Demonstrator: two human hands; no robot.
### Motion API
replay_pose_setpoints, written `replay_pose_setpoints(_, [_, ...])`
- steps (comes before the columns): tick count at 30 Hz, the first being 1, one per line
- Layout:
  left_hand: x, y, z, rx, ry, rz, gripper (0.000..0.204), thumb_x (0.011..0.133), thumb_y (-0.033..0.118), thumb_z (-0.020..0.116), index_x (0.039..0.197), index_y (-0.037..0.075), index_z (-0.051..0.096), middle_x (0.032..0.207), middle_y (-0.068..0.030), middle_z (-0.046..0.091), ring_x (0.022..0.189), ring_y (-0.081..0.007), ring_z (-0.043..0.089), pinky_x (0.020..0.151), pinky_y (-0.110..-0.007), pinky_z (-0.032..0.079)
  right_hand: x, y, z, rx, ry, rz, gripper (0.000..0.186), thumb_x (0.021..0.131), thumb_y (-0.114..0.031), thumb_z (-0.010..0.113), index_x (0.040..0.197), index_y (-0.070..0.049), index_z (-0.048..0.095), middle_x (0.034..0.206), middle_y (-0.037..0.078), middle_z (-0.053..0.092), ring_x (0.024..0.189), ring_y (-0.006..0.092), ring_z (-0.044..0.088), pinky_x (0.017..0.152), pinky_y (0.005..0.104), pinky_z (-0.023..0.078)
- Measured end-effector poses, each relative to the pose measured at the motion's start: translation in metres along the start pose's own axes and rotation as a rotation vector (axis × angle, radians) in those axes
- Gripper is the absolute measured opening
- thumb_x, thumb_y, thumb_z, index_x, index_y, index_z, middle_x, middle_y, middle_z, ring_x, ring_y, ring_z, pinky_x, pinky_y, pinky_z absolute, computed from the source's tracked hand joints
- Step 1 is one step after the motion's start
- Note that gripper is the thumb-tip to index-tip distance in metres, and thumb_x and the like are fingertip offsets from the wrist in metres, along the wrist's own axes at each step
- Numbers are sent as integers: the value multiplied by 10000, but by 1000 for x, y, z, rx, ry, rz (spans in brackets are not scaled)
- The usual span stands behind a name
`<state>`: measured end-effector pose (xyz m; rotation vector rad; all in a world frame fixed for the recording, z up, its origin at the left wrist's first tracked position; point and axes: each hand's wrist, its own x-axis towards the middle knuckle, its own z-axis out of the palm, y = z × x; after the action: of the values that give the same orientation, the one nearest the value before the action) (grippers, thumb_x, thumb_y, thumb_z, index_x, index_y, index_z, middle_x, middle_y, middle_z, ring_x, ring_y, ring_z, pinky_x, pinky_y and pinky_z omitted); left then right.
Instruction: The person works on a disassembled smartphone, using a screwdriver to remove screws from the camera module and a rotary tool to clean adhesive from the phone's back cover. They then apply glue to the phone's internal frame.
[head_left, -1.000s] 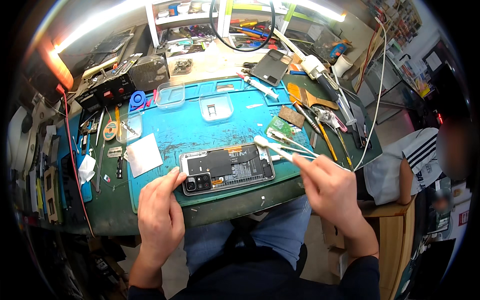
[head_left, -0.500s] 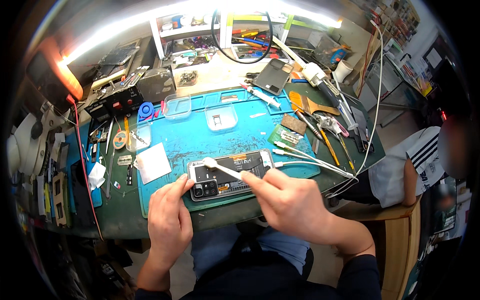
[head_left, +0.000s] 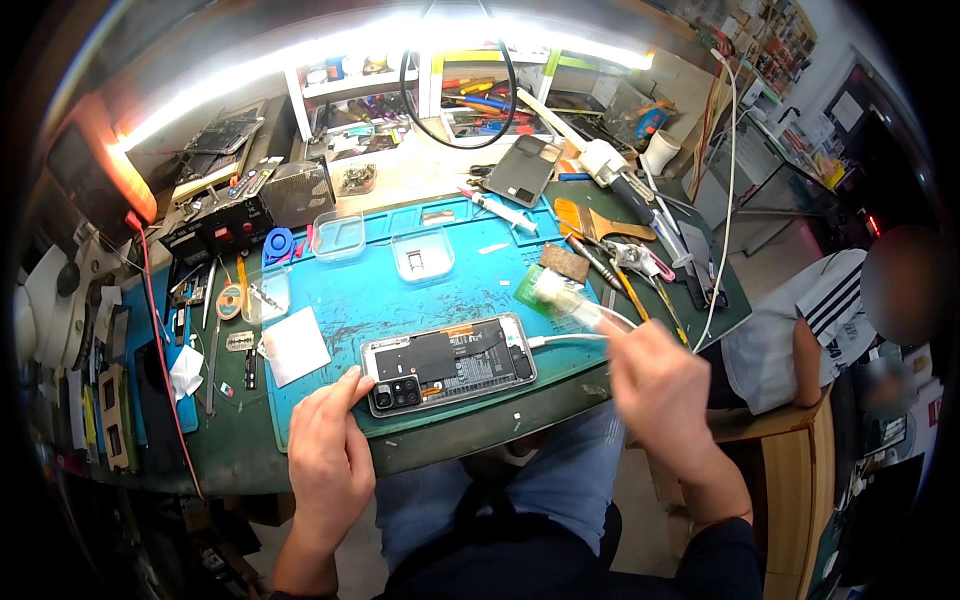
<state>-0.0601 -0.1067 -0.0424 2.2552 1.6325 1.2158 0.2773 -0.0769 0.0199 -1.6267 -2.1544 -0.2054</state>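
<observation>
An opened smartphone (head_left: pixel 447 362) lies on the blue mat (head_left: pixel 360 290), its battery exposed and black camera block at the left end. My left hand (head_left: pixel 325 440) has bent fingers pressed together, the fingertips on the phone's left edge. My right hand (head_left: pixel 660 400) grips a white brush-like tool (head_left: pixel 570 300), blurred, above the right end of the mat, over a small green board (head_left: pixel 532 285). A white cable (head_left: pixel 560 338) runs up to the phone's right end. Left of the phone lies a white square sheet (head_left: pixel 297 345).
Clear tubs (head_left: pixel 423 253), a syringe (head_left: pixel 500 210), a wide brush (head_left: pixel 600 222), more tools and a black power unit (head_left: pixel 215 235) surround the mat. A red wire (head_left: pixel 150 310) hangs at left. A seated person in a white shirt (head_left: pixel 800 330) is at right.
My right hand moved the white tool left over the phone, then back right off it, where it is now blurred. My left hand stays at the phone's edge. The view shifted slightly.
</observation>
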Motion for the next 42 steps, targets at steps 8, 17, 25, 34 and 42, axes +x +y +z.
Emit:
replay_pose_setpoints(8, [-2,-1,5,44,99,20,543,892,-126,660,1426,-25,648,1239,-157,761,1114,-350,707,1010,-447,534,80,88,68,-494,215,43,394,974,-333,760,1307,-122,776,1191,60,717,1138,293,681,947,468,570])
replay_pose_setpoints(17, [-4,-3,3,63,98,9,542,892,-85,698,1426,-18,647,1223,-147,759,1103,-346,708,997,-447,536,227,87,137,115,-74,413,718,917,-470,849,1394,39,677,1097,184,808,1043,299,787,875,429,612])
replay_pose_setpoints(25, [-1,-3,4,3,115,-6,544,912,-59,711,1449,-31,625,1242,-159,760,1126,-345,711,1004,-438,547,191,83,102,1286,-131,465,155,1013,-204,781,1037,-53,754,862,-7,700,754,69,625,622,228,477])
replay_pose_setpoints(34, [8,26,-7,-1115,-189,-468,477,1107,181,687,1512,-41,566,1293,-132,735,1123,-154,717,910,-299,594,32,-53,37,1420,-731,290,259,1046,-158,792,1222,21,727,1026,26,786,940,66,716,813,264,579])
replay_pose_setpoints(42, [-13,39,-8,-940,-319,-499,334,1067,95,689,1374,-33,659,1162,-70,786,995,-76,721,853,-267,590,13,-71,39,1145,-609,238,208,1009,-191,823,1039,11,780,846,60,798,749,101,763,677,255,592])
